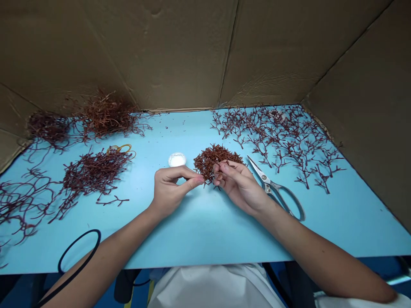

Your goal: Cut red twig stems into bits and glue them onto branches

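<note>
In the head view, a heap of short reddish-brown twig pieces (205, 160) lies in the middle of the table. At its near left edge my left hand (171, 186) is closed in a pinch of thumb and forefinger; what sits between the tips is too small to make out. My right hand (239, 184) is closed at the heap's near right side, with small brown twig pieces (226, 163) between its fingers. Just behind my left hand stands a small round dish of white stuff (177, 159). Metal scissors (272, 186) lie beside my right hand, blades pointing away.
Branched brown twigs (289, 137) spread across the right of the blue table (199, 235). Tangled stems (105, 115), a pile of twigs (96, 171) and yellow bands (123, 148) occupy the left. Cardboard walls (180, 55) surround the table. A black cable (96, 239) loops over my left forearm.
</note>
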The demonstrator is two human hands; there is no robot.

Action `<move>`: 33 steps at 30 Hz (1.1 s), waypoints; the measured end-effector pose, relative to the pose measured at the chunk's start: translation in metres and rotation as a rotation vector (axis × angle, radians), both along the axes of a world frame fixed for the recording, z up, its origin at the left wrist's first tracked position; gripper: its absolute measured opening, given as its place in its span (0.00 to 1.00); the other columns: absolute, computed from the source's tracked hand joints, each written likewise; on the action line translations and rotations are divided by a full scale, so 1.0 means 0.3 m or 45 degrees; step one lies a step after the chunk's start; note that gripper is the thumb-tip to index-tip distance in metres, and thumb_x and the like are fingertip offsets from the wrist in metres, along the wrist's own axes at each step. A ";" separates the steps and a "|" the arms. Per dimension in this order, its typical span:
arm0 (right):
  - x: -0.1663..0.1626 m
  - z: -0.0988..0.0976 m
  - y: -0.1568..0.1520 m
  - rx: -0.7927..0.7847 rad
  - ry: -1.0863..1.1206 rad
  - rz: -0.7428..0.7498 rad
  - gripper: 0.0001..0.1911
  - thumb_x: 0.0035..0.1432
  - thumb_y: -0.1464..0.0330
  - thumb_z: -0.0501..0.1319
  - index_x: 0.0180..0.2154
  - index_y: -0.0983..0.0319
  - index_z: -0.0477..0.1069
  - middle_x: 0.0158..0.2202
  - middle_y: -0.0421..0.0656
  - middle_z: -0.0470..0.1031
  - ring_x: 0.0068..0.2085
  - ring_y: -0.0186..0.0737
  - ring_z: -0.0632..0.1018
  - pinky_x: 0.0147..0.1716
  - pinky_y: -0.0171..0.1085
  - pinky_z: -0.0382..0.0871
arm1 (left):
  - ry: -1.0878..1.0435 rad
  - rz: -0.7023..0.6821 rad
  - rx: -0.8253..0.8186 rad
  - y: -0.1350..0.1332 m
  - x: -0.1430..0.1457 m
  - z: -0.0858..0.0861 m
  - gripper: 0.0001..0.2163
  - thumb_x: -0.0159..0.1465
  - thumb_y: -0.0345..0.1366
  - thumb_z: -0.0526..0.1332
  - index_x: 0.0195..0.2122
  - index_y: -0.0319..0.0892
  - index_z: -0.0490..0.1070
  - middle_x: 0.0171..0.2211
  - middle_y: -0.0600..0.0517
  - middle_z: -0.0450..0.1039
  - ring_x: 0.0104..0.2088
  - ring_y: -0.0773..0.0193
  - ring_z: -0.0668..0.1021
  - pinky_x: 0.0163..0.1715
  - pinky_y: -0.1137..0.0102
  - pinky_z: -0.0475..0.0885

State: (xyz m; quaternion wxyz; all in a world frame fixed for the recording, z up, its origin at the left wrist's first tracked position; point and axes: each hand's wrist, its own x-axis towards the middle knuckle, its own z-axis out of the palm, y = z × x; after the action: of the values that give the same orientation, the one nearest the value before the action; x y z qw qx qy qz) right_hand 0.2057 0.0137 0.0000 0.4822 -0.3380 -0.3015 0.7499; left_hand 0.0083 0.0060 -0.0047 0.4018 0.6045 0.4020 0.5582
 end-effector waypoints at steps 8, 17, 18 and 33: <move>-0.003 -0.002 0.002 -0.001 -0.005 -0.012 0.14 0.52 0.61 0.79 0.33 0.61 0.80 0.36 0.40 0.78 0.32 0.31 0.73 0.34 0.35 0.73 | 0.073 0.022 0.026 -0.001 0.002 0.008 0.26 0.71 0.51 0.65 0.20 0.43 0.61 0.18 0.57 0.58 0.21 0.69 0.60 0.22 0.69 0.57; 0.001 -0.010 0.000 0.021 -0.021 -0.020 0.14 0.53 0.60 0.79 0.33 0.60 0.79 0.35 0.40 0.79 0.32 0.32 0.73 0.33 0.34 0.72 | 0.088 -0.330 -0.127 -0.003 -0.012 -0.018 0.32 0.74 0.57 0.55 0.16 0.45 0.52 0.15 0.56 0.50 0.19 0.68 0.54 0.20 0.66 0.49; 0.001 -0.009 -0.001 0.018 -0.017 -0.022 0.14 0.53 0.60 0.79 0.33 0.60 0.79 0.35 0.40 0.79 0.32 0.31 0.73 0.33 0.34 0.72 | 0.093 -0.344 -0.151 -0.004 -0.013 -0.018 0.32 0.75 0.55 0.55 0.16 0.45 0.53 0.15 0.56 0.50 0.19 0.68 0.54 0.21 0.66 0.49; 0.000 0.000 0.000 0.021 -0.017 -0.020 0.15 0.52 0.61 0.79 0.33 0.61 0.79 0.36 0.39 0.78 0.32 0.30 0.72 0.34 0.34 0.71 | -0.304 -0.640 -0.401 -0.020 0.015 -0.010 0.14 0.75 0.47 0.59 0.37 0.43 0.66 0.32 0.54 0.64 0.25 0.69 0.67 0.24 0.72 0.65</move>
State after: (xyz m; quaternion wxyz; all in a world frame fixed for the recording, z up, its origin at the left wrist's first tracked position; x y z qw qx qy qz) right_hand 0.2056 0.0136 0.0001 0.4888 -0.3413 -0.3083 0.7413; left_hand 0.0127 0.0000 -0.0078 0.6601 0.5453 0.2717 0.4394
